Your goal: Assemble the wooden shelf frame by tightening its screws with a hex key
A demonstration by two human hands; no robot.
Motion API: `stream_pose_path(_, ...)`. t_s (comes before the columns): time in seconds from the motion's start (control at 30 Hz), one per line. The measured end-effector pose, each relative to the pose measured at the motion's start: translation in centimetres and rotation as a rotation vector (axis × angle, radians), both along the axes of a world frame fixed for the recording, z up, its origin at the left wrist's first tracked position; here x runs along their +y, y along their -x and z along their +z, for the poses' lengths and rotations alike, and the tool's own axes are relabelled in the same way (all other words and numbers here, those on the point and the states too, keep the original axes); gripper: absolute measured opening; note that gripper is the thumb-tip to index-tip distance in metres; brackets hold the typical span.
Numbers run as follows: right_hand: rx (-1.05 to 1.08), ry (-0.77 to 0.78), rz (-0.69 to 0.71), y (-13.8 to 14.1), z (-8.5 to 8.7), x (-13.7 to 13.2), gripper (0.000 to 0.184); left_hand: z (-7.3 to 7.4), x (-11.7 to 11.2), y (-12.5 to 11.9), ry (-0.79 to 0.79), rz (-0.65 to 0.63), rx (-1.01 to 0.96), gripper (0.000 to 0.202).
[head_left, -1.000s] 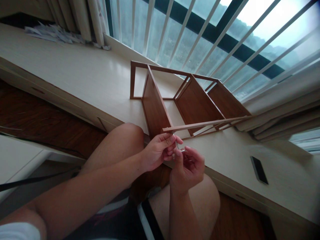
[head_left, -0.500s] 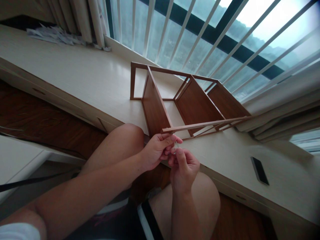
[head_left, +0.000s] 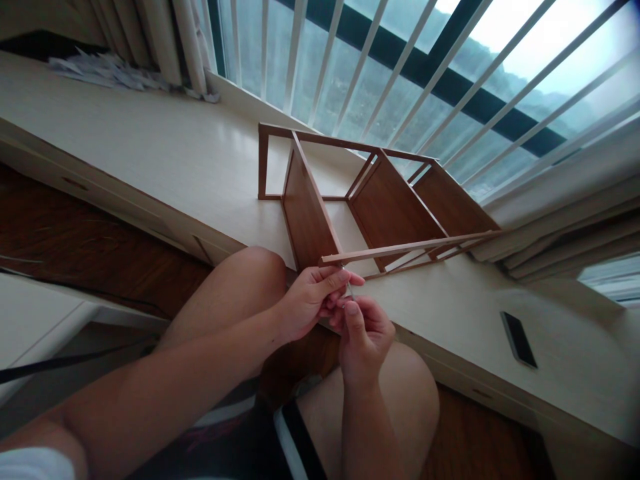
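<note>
One left hand (head_left: 313, 297), one right hand (head_left: 367, 335), two in all; one slim metal tool (head_left: 351, 291); one wooden frame (head_left: 400, 251), and there they are, three brown panels (head_left: 393, 207) in it; one dark phone (head_left: 519, 339); two curtains (head_left: 565, 217), two bare knees (head_left: 253, 268), one pale ledge (head_left: 190, 157).

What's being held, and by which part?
A thin metal tool: right hand pinches its lower end; left hand surrounds its upper part, exact contact hidden.

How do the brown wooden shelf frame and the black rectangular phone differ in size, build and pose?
Size: the brown wooden shelf frame is larger than the black rectangular phone.
Build: the frame is open between panels; the phone is a solid slab.
Pose: the frame's panels stand on edge; the phone lies flat.
Shared: both rest on the cream ledge.
</note>
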State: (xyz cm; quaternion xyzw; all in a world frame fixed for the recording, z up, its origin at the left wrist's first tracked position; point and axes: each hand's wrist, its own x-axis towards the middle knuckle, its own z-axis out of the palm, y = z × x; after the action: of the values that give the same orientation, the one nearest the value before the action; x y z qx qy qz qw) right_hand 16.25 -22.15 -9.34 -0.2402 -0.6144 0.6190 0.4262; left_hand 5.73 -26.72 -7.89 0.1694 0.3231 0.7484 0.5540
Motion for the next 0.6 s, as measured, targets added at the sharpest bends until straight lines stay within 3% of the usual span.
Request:
stream_pose_path(0.27, 0.095, -0.068, -0.028, 0.16, 0.49, -0.32, 0.005, 0.02, -0.12, 0.06, -0.017, -0.010, -0.003, 0.028)
stream_pose_path(0.6, -0.019, -0.269, -0.220, 0.09, 0.35, -0.36, 0.010, 0.08, 0.04, 0.24, -0.097, -0.052, -0.113, 0.025)
